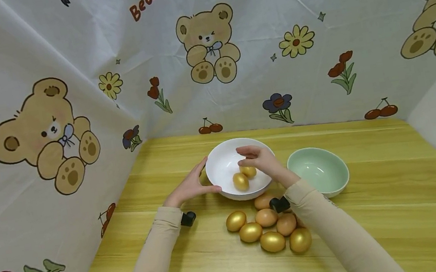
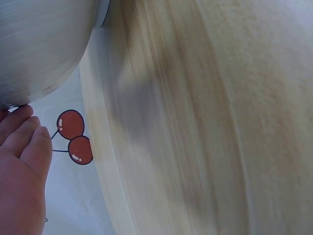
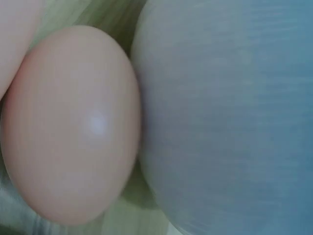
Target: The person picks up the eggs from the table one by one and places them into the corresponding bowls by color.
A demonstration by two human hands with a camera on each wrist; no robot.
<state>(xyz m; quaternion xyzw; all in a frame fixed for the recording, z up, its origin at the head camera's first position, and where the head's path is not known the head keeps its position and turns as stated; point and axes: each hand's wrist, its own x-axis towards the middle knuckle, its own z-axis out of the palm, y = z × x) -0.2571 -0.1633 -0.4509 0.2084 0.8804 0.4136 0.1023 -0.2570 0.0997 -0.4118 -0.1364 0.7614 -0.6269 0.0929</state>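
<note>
The left hand (image 1: 188, 188) rests against the glossy white round bowl (image 1: 219, 166), its grip relaxed, fingers extended. The right hand (image 1: 261, 160) hangs over the bowl, its grip released, above two shiny golden eggs (image 1: 240, 182) inside. Four more golden eggs (image 1: 273, 242) and smooth brown oval eggs (image 1: 266, 218) lie nearby on the yellow wooden tabletop (image 1: 400, 221).
</note>
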